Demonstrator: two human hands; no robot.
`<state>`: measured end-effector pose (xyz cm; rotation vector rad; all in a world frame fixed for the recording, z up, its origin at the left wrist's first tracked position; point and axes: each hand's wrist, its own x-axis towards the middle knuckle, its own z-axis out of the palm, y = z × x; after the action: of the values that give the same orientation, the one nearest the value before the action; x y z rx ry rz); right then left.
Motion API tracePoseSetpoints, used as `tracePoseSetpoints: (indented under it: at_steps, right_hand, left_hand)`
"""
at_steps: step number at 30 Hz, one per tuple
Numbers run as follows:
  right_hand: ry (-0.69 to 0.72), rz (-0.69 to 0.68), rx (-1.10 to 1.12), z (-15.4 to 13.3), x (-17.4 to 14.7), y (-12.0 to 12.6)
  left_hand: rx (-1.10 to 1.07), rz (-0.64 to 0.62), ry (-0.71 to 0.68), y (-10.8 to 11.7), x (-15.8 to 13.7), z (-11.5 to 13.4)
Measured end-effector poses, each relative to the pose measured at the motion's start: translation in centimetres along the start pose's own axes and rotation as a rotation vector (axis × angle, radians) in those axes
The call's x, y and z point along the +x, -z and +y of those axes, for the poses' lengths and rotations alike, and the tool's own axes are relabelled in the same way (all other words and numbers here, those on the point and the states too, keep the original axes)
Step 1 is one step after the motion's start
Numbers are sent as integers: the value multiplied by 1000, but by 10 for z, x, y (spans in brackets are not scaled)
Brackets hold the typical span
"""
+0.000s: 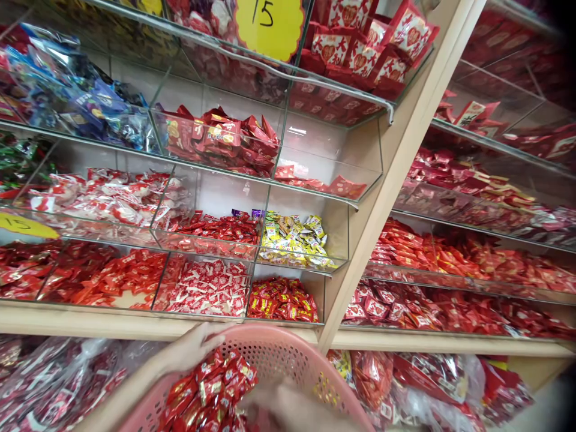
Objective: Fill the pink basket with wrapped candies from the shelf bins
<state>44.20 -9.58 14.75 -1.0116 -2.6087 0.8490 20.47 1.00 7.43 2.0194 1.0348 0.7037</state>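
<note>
A pink plastic basket (265,339) with a perforated wall stands in front of the lowest shelf, at the bottom of the head view. Inside its left part lies a heap of red wrapped candies (209,390). My left hand (191,348) grips the basket's far left rim, its fingers curled over the edge beside the candies. Within the basket, my right hand (294,405) is smeared by motion at the right of the heap. Its fingers cannot be made out, nor whether it holds any candy.
Clear-walled shelf bins hold red-and-white candies (209,288), yellow candies (294,237) and red-and-yellow candies (283,300). A wooden upright (391,180) divides the racks. Bagged sweets (58,384) lie under the wooden ledge (90,321). A yellow price sign (270,27) hangs above.
</note>
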Motion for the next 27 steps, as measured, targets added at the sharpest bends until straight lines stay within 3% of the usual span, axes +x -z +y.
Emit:
tracePoseSetpoints:
  at_steps: [3, 6, 9, 12, 15, 21, 27]
  right_hand:
    - [-16, 304, -53, -20, 4, 74]
    - [-69, 676, -156, -22, 19, 148]
    - [-324, 827, -359, -4, 42, 191]
    - [-595, 699, -456, 15, 61, 203]
    - [-700, 572, -440, 26, 72, 201]
    - [-696, 578, -375, 31, 76, 196]
    - [-625, 712, -96, 43, 75, 192]
  left_hand:
    - [-31, -31, -54, -1, 1, -5]
    - [-14, -40, -22, -2, 3, -12]
    - [31, -37, 10, -1, 4, -16]
    - [36, -62, -14, 0, 3, -14]
    - [69, -52, -41, 2, 3, -8]
    - [73, -72, -63, 4, 2, 1]
    - [117, -74, -65, 3, 3, -1]
